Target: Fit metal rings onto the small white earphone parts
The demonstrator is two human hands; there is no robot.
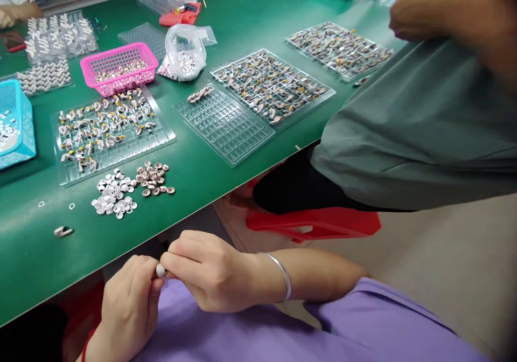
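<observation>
In the head view both hands meet in front of the purple clothing, below the table's edge. A small whitish, rounded earbud point(160, 270) is pinched between them, partly hidden by the fingertips. My left hand point(130, 297) closes on it from the left, thumb and forefinger together. From the right, my right hand point(210, 270) grips its other side with bent fingers. On the table lie a pile of white round caps point(115, 194), a pile of beige round caps point(153, 178), a lone earbud piece point(63, 231) and two tiny rings point(71, 206).
On the green table point(194, 184) stand a clear tray of earbud parts point(100, 130), a pink basket point(119, 68), a blue basket point(18, 125), a plastic bag point(183, 52) and a full tray point(270, 84). A person in grey-green point(420, 130) is close on the right, by a red stool point(315, 223).
</observation>
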